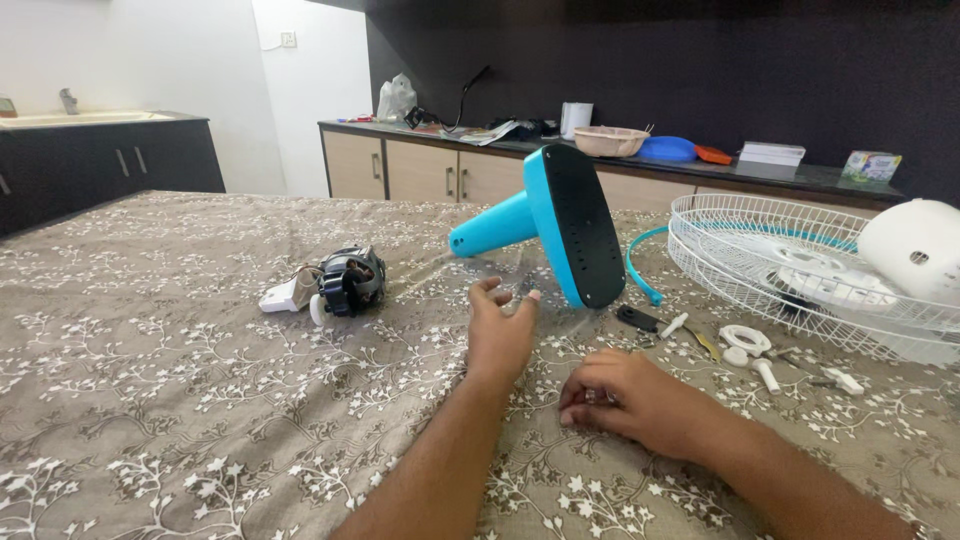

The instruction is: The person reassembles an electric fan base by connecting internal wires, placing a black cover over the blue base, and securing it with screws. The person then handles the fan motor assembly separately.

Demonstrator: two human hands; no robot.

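Right hand curled shut, rested on tabletop. Left hand opened, fingertips placed at blue fan base. Motor laid left; grille right.

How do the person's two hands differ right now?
The left hand reaches forward with fingers spread, its fingertips close to the black underside of the tipped-over blue fan base. The right hand lies nearer the person, curled into a loose fist, apart from the base. The left looks open with nothing clearly in it; the right's fingers are closed, perhaps on something small, too hidden to tell. Both rest on the flowered tablecloth.
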